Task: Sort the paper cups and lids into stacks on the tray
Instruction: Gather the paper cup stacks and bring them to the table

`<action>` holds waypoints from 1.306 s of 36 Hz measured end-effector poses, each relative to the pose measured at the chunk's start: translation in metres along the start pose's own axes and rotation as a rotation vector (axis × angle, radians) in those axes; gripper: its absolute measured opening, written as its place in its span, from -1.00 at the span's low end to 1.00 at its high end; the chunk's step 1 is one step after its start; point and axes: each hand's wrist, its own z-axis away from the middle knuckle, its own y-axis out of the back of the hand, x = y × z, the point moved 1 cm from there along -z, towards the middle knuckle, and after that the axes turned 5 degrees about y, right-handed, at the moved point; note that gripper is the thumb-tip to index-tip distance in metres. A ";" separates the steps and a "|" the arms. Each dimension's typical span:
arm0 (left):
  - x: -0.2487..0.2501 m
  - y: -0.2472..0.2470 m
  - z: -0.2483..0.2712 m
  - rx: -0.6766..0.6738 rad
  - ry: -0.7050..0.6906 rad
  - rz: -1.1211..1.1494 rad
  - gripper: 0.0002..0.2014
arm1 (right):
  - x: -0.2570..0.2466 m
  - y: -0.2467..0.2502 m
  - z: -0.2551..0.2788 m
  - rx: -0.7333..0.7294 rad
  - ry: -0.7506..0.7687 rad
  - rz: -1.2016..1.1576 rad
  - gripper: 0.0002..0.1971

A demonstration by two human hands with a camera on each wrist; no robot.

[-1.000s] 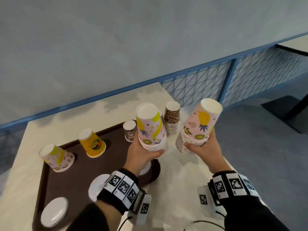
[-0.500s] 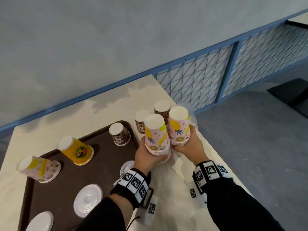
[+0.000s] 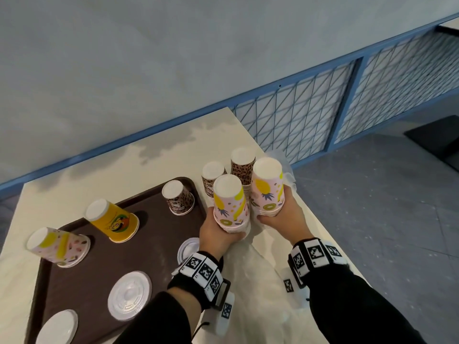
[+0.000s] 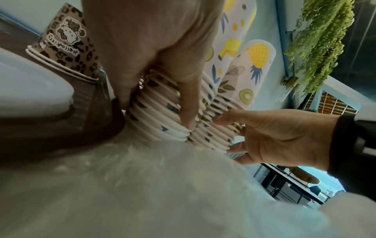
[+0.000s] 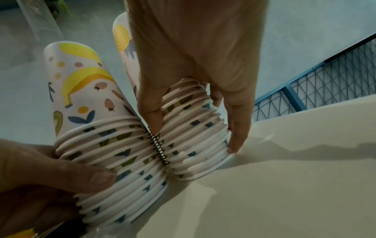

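Two upside-down stacks of pink fruit-print paper cups stand side by side just right of the brown tray [image 3: 99,269]. My left hand [image 3: 231,232] grips the left stack [image 3: 229,202] round its rims, thumb on the right side. My right hand [image 3: 268,219] grips the right stack [image 3: 267,187], whose base rests on the table. In the left wrist view the left stack [image 4: 158,116] touches the right stack [image 4: 258,64]. From the right wrist, the right stack [image 5: 193,145] and left stack [image 5: 114,145] press together at their rims.
On the tray stand a leopard cup [image 3: 177,197], yellow cups [image 3: 111,220], pink cups [image 3: 57,244] and white lids [image 3: 130,295], [image 3: 58,326], [image 3: 187,249]. Two leopard stacks [image 3: 242,167], [image 3: 211,177] stand behind my hands. A clear plastic bag [image 3: 248,281] lies under my wrists. The table edge is close on the right.
Both hands came down with their stacks. The right stack, tilted and apart a second ago, now stands upright against the left stack near the table.
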 end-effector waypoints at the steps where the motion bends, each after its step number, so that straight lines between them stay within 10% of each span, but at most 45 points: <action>1: 0.001 0.000 0.001 -0.004 0.007 -0.013 -0.24 | -0.001 0.000 0.000 -0.004 -0.004 0.006 -0.18; 11: 0.007 0.023 0.018 -0.022 0.012 -0.201 0.00 | -0.012 0.015 0.017 -0.023 0.032 -0.021 0.20; 20: 0.016 0.079 0.063 0.073 -0.179 -0.249 -0.67 | -0.083 0.030 0.065 0.382 0.375 -0.056 -0.27; 25: 0.019 0.139 0.097 0.251 -0.328 -0.216 -0.87 | -0.162 0.000 0.103 0.172 0.641 -0.158 -0.62; 36: -0.018 0.389 0.178 0.946 -0.440 -0.178 -0.85 | -0.287 -0.187 0.203 -0.264 0.792 -0.215 -0.70; 47: -0.148 0.635 0.257 1.378 0.000 -0.097 -0.44 | -0.375 -0.451 0.302 -0.674 0.920 -0.092 -0.50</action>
